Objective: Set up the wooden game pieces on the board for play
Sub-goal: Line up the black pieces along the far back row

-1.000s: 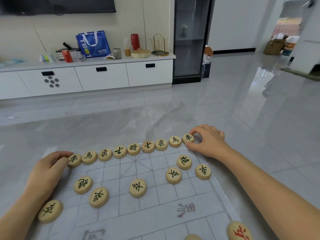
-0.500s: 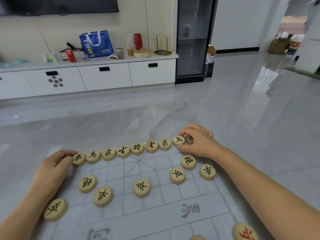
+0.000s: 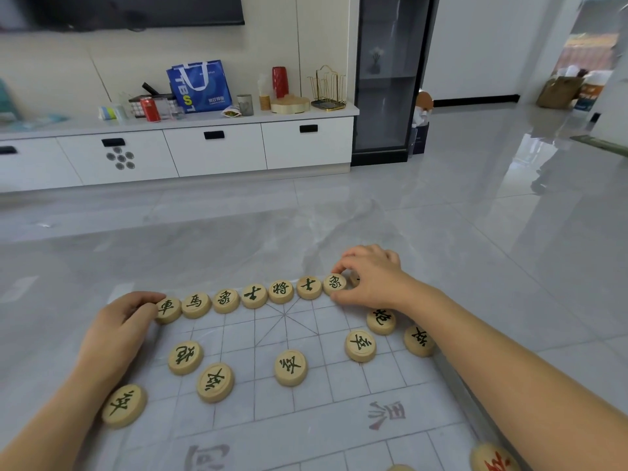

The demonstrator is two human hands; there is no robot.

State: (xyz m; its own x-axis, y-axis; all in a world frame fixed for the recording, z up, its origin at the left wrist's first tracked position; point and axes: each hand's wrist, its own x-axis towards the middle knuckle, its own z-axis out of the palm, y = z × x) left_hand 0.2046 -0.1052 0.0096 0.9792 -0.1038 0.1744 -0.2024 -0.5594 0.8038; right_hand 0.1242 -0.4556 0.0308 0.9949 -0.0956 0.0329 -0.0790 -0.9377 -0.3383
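Observation:
A translucent white game board (image 3: 306,419) lies on the grey floor. Round wooden pieces with dark green characters form the far back row (image 3: 253,295); several more sit on the grid nearer me, such as the middle one (image 3: 291,367). My left hand (image 3: 115,338) rests at the row's left end, its thumb against the end piece (image 3: 168,309). At the right end, my right hand (image 3: 373,278) has its index finger and thumb pinching a back-row piece (image 3: 334,283). It hides most of the pieces beyond that one. A red-marked piece (image 3: 492,458) lies at the bottom right.
The polished tile floor (image 3: 475,249) stretches around the board. A low white cabinet (image 3: 214,147) with a blue bag, cans and cups on top stands along the far wall. A dark glass cabinet (image 3: 390,79) stands to its right.
My right hand has slid left along the back row, from the end piece to one two places in, covering the end pieces. My left hand stays at the left end.

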